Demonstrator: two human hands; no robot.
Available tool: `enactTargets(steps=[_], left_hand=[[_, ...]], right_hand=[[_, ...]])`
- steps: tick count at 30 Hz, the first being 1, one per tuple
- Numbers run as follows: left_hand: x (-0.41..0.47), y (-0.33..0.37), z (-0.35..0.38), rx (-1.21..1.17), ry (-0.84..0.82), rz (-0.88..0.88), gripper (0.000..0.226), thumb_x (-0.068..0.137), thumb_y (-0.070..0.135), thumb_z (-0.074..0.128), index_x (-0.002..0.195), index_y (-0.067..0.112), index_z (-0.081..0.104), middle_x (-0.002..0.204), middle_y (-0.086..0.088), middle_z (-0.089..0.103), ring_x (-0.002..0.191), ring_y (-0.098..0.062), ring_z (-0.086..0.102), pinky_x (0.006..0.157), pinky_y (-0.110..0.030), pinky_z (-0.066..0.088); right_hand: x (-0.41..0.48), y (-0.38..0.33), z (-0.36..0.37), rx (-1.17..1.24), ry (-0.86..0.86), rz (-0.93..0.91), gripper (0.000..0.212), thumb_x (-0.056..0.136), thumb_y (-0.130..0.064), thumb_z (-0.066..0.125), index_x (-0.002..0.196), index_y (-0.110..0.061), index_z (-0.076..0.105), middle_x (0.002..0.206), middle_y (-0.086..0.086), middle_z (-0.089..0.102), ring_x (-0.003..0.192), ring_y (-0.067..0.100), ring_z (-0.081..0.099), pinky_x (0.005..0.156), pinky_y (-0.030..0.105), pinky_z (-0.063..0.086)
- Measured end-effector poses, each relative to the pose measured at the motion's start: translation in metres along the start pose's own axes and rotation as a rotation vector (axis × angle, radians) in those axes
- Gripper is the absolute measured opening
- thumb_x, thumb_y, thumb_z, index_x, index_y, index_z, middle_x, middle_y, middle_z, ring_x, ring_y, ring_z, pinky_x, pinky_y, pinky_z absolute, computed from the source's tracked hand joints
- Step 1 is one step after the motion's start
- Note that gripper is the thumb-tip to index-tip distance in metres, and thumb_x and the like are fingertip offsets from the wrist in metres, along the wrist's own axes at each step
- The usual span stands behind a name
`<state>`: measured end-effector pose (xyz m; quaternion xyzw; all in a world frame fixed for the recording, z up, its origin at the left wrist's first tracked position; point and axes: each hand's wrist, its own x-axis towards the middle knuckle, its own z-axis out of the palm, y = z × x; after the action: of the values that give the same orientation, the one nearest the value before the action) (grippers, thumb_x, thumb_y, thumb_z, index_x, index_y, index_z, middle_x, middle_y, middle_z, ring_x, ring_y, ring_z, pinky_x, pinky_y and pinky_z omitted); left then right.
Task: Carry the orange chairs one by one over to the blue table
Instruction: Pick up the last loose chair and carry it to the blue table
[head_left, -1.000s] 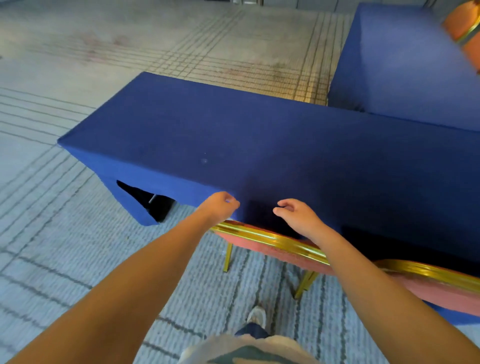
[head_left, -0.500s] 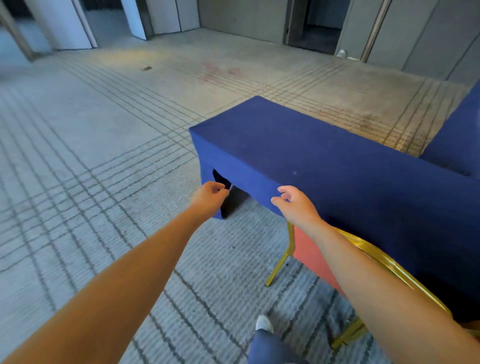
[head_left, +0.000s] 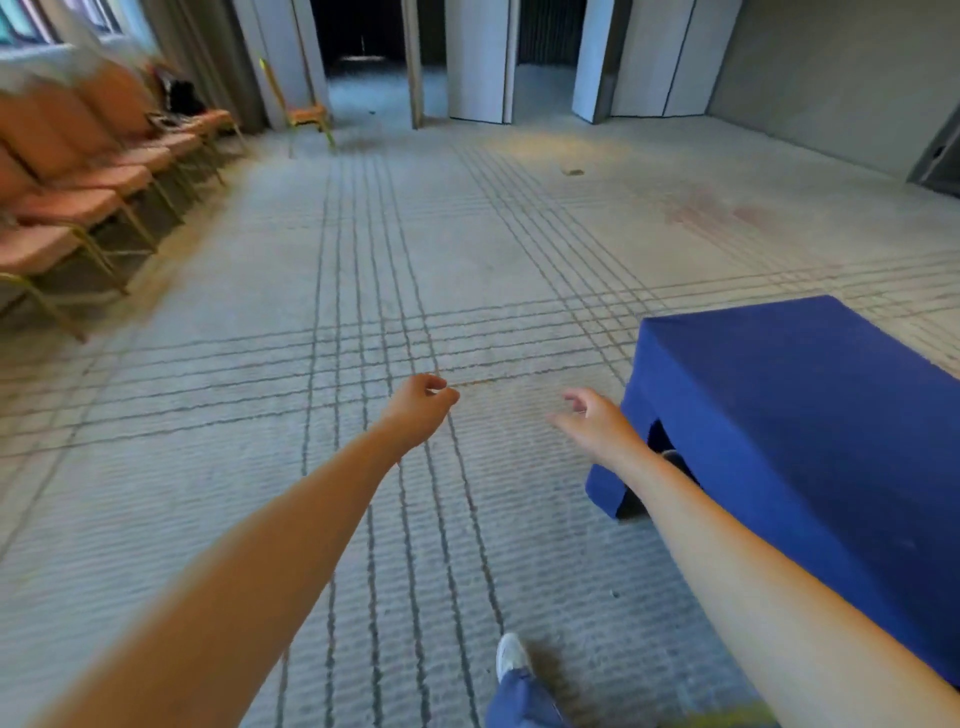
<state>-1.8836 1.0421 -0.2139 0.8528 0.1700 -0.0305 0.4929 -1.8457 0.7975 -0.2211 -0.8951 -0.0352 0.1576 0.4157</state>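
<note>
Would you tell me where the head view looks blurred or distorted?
Head view: the row of orange padded chairs with gold frames, far left, is smeared by blur; the right hand is soft-edged, the left hand sharper; the blue cloth-covered table looks crisp.

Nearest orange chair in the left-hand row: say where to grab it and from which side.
Approach the orange chair from its front, off the open carpet: its neighbour stands tight beside it and its back faces away. Probably take the backrest's top edge, left hand and right hand at its corners; blur hides detail.
</note>
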Motion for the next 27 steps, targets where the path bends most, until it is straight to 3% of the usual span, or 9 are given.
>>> enactTargets(steps=[5, 9, 11, 13, 15, 21, 25, 27], left_hand=[[0.076, -0.007, -0.046, -0.029, 0.116, -0.060, 0.044, 0.092, 0.037, 0.056, 0.129, 0.015, 0.052, 0.110, 0.000, 0.060, 0.095, -0.022, 0.064, 0.086, -0.038, 0.051], [0.146, 0.000, -0.074, -0.056, 0.184, -0.085, 0.043, 0.093, 0.033, 0.057, 0.129, 0.011, 0.052, 0.101, 0.000, 0.059, 0.095, -0.024, 0.064, 0.083, -0.036, 0.050], [0.186, 0.004, -0.084, -0.048, 0.219, -0.095, 0.042, 0.093, 0.033, 0.056, 0.128, 0.012, 0.051, 0.100, -0.001, 0.058, 0.087, -0.019, 0.062, 0.073, -0.030, 0.049], [0.226, 0.006, -0.089, -0.041, 0.252, -0.101, 0.041, 0.093, 0.035, 0.056, 0.127, 0.014, 0.051, 0.098, -0.002, 0.060, 0.076, -0.013, 0.059, 0.060, -0.025, 0.044], [0.258, 0.004, -0.092, -0.041, 0.259, -0.122, 0.042, 0.093, 0.037, 0.056, 0.128, 0.015, 0.051, 0.103, -0.002, 0.061, 0.075, -0.012, 0.059, 0.058, -0.025, 0.042], [0.365, -0.001, -0.127, -0.042, 0.267, -0.148, 0.045, 0.091, 0.040, 0.055, 0.130, 0.018, 0.050, 0.105, 0.003, 0.059, 0.076, -0.009, 0.058, 0.061, -0.025, 0.042], [0.448, -0.004, -0.172, -0.051, 0.287, -0.120, 0.043, 0.091, 0.040, 0.057, 0.128, 0.017, 0.051, 0.093, 0.009, 0.059, 0.068, -0.008, 0.058, 0.056, -0.024, 0.040], [0.496, -0.004, -0.199, -0.063, 0.281, -0.097, 0.045, 0.092, 0.037, 0.057, 0.130, 0.014, 0.050, 0.094, 0.006, 0.059, 0.071, -0.011, 0.057, 0.060, -0.025, 0.042]], right_hand=[[0.102, -0.047, 0.014, -0.003, -0.057, -0.049, 0.058, 0.091, -0.040, 0.061, 0.143, -0.020, 0.044, 0.146, 0.007, 0.044, 0.129, 0.021, 0.048, 0.095, 0.032, 0.042], [0.183, -0.080, 0.012, -0.006, -0.077, -0.097, 0.058, 0.088, -0.042, 0.063, 0.140, -0.021, 0.047, 0.143, 0.007, 0.047, 0.125, 0.020, 0.050, 0.088, 0.028, 0.038], [0.228, -0.098, 0.012, -0.010, -0.093, -0.127, 0.057, 0.087, -0.041, 0.064, 0.138, -0.021, 0.049, 0.142, 0.008, 0.048, 0.122, 0.019, 0.053, 0.086, 0.026, 0.038], [0.272, -0.114, 0.010, -0.016, -0.095, -0.155, 0.055, 0.088, -0.039, 0.065, 0.137, -0.021, 0.051, 0.139, 0.006, 0.050, 0.105, 0.010, 0.058, 0.075, 0.018, 0.041], [0.310, -0.127, 0.010, -0.010, -0.104, -0.145, 0.056, 0.087, -0.039, 0.066, 0.137, -0.019, 0.050, 0.136, 0.004, 0.050, 0.090, 0.004, 0.056, 0.064, 0.014, 0.041], [0.424, -0.171, 0.024, -0.048, -0.121, -0.137, 0.056, 0.088, -0.039, 0.063, 0.139, -0.018, 0.049, 0.140, 0.006, 0.049, 0.117, 0.021, 0.054, 0.083, 0.026, 0.042], [0.505, -0.216, 0.045, -0.037, -0.128, -0.151, 0.059, 0.087, -0.038, 0.065, 0.139, -0.018, 0.047, 0.139, 0.007, 0.049, 0.109, 0.018, 0.054, 0.082, 0.028, 0.041], [0.547, -0.241, 0.057, -0.023, -0.115, -0.162, 0.057, 0.088, -0.036, 0.065, 0.139, -0.017, 0.048, 0.138, 0.007, 0.049, 0.093, 0.012, 0.056, 0.078, 0.027, 0.040]])
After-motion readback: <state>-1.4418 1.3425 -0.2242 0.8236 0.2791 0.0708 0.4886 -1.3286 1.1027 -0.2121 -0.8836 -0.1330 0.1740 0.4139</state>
